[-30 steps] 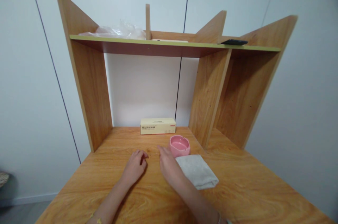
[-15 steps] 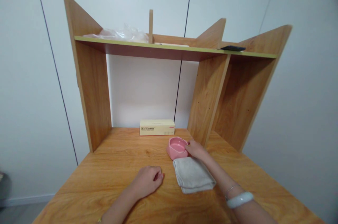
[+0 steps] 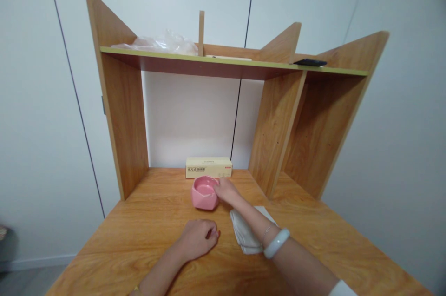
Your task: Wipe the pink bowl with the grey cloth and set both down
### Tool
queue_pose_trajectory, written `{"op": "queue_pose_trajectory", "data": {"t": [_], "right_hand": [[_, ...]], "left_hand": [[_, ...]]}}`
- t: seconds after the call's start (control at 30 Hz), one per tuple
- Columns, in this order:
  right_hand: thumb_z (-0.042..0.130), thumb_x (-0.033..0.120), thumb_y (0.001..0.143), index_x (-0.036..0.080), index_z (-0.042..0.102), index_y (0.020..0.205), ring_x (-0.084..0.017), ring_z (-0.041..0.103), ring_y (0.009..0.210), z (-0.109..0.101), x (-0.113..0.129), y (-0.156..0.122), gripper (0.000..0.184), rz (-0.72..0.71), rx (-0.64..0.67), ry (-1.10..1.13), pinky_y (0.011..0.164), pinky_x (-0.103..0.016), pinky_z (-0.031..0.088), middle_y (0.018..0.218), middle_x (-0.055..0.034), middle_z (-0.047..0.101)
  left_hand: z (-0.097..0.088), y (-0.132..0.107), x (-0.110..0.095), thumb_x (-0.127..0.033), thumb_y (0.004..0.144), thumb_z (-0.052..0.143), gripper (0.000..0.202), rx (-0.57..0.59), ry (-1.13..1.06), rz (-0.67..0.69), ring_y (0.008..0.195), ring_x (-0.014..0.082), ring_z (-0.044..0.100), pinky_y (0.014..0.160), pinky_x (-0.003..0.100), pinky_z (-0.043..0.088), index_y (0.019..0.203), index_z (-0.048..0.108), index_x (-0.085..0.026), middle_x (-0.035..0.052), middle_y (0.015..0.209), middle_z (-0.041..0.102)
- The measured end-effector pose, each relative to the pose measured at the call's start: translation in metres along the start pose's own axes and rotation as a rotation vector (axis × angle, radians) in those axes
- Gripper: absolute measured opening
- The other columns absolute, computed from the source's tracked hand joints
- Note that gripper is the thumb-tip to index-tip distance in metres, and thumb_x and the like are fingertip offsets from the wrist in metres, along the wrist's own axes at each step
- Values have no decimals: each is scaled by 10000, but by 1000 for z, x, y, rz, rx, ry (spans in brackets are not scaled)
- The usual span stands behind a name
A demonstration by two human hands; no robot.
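My right hand (image 3: 227,191) grips the right rim of a pink faceted ashtray (image 3: 205,200), thumb and fingers pinching its wall. The ashtray is upright, in front of the long box; whether it touches the desk I cannot tell. Under my right forearm lies a folded grey cloth (image 3: 244,235), partly covered by the arm. My left hand (image 3: 199,239) rests on the desk nearer to me, its fingers curled into a loose fist with nothing visible in them. It is apart from both the ashtray and the cloth.
A pale yellow long box (image 3: 209,168) stands at the back of the wooden desk (image 3: 153,221). Above it runs a shelf (image 3: 223,69) with upright side panels, bearing a clear plastic bag (image 3: 163,44) and a flat dark object (image 3: 310,62).
My right hand has moved left, carrying the ashtray from behind the cloth to in front of the box. My right forearm now crosses over the cloth. The left hand has stayed nearly still.
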State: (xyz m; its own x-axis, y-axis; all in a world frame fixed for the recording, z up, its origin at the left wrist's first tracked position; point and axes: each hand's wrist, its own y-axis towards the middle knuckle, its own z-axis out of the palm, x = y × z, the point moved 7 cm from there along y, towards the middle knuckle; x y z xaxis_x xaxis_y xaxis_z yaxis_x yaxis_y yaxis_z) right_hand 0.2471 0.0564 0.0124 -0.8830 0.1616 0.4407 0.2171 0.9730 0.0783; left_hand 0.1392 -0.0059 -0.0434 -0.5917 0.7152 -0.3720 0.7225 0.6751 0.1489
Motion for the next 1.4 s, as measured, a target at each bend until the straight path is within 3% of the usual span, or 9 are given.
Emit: {"op": "queue_pose_trajectory", "data": {"t": [0.2,0.4,0.53,0.67,0.83,0.93,1.1,1.27,1.4], "right_hand": [[446,179,767,136,646,811,-147,627,659,44,81,-1,209,-76,105,58,544,-185,411,711,-77,679],[434,165,758,127,615,923,-204,617,850,62,109,-2,247,-59,92,22,616,-228,443,941,-127,653],[419,225,784,93,514,1074,-216,614,859,58,107,-8,332,-72,90,-26,625,-251,452,962,-142,644],[426,334,798,92,368,1202,-239,596,901,29,94,-19,475,-119,71,-132,672,-300,453,975,-141,637],[553,145,679,108,486,1109,-282,591,906,0,55,-41,437,-125,147,-380,714,-356,445,963,-171,635],[580,54,605,88,511,1095,-309,602,866,0,24,-58,497,-86,197,-509,692,-386,450,918,-196,641],[585,43,592,77,427,1199,-303,600,876,6,-12,-85,629,-54,227,-607,689,-379,458,935,-209,634],[575,-19,552,77,414,1204,-279,603,877,10,-12,-86,679,-61,264,-614,693,-330,462,959,-195,631],[568,-4,562,81,387,1213,-264,601,884,14,17,-74,681,-109,252,-564,688,-320,465,975,-177,629]], "left_hand": [[-4,-4,-6,-248,774,394,195,8,0,37,640,155,546,563,220,349,704,564,-180,25,720,626],[-12,-10,-13,-200,744,420,122,-16,-43,102,724,147,538,641,206,390,774,535,-174,12,841,616],[-13,-10,-15,-202,750,418,118,-26,-38,107,708,141,537,613,195,388,748,531,-170,15,809,612],[-9,-9,-17,-206,768,403,152,-20,12,108,608,128,535,549,196,361,701,537,-179,6,701,616],[-6,-11,-33,-233,803,372,217,-8,91,180,556,121,540,505,193,338,667,535,-192,-6,648,616],[-5,-15,-46,-237,804,376,217,6,126,224,560,130,559,505,195,350,680,549,-193,-2,642,622],[-3,-21,-64,-253,811,376,229,42,202,277,574,152,589,509,204,380,711,571,-188,18,641,634],[2,-25,-72,-226,783,425,167,65,192,319,594,152,600,521,203,408,737,582,-192,15,699,658],[10,-30,-79,-207,776,440,164,107,89,335,590,138,595,514,197,418,741,600,-206,3,734,664]]}}
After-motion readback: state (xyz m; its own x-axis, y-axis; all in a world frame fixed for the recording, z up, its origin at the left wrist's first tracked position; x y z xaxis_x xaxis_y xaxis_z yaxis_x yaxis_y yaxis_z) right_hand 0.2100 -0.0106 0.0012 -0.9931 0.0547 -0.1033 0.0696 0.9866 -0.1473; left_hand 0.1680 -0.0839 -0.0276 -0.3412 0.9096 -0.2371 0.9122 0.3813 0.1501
